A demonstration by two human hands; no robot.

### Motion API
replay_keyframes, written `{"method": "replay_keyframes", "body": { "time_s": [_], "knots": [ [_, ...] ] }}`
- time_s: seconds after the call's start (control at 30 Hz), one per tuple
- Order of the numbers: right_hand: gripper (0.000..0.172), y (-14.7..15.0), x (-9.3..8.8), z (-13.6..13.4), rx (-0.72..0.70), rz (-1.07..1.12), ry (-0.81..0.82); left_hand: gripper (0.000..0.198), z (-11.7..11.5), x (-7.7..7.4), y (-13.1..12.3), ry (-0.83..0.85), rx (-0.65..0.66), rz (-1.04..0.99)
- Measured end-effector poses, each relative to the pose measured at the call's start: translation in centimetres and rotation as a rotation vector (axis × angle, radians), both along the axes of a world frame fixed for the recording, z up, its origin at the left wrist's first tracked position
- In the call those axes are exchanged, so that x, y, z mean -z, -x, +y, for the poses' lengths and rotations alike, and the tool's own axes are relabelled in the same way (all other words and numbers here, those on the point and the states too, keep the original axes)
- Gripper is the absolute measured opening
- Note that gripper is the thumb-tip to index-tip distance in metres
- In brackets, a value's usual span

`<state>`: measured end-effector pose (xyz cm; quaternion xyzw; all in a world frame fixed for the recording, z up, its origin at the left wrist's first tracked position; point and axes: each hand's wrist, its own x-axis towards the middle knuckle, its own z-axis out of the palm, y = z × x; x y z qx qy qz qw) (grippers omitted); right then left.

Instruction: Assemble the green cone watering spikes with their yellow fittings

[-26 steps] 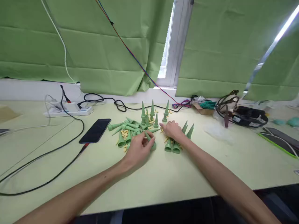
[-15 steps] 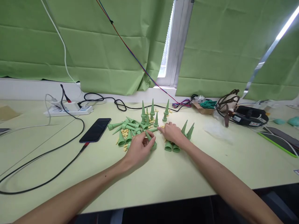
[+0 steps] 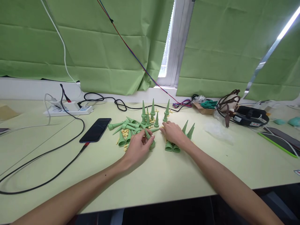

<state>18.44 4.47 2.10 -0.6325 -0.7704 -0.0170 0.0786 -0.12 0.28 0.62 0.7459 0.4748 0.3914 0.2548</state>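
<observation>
Left hand (image 3: 138, 147) grips a green cone (image 3: 150, 139); right hand (image 3: 173, 133) reaches in beside it.
Left fingers are clamped on the cone, held low at the near edge of the loose pile (image 3: 124, 128). Right fingers curl down beside the standing cones (image 3: 152, 113); I cannot tell whether they pinch anything. The risk as I judge it is that a knuckle brushes those upright cones and topples them, or sweeps the yellow pegs (image 3: 125, 133) about. The pale green surface (image 3: 164, 181) holds a phone (image 3: 95, 130) and power strip (image 3: 67, 109) at left, with green curtains (image 3: 105, 47) behind.
</observation>
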Motion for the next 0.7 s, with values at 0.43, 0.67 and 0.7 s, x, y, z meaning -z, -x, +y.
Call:
{"method": "replay_keyframes", "body": {
  "time_s": [0.43,0.67,0.7],
  "knots": [
    [0.022,-1.2,0.2,1.2,-0.258,-0.001,-0.06,0.013,0.4,0.1,0.3,0.024,0.075,0.127],
    [0.024,-1.6,0.5,1.0,-0.306,0.03,-0.112,0.015,0.5,0.0,0.3,-0.001,0.072,0.142],
    [0.024,-1.6,0.4,0.9,-0.312,0.035,-0.117,0.016,0.5,0.0,0.3,-0.005,0.075,0.136]
  ]
}}
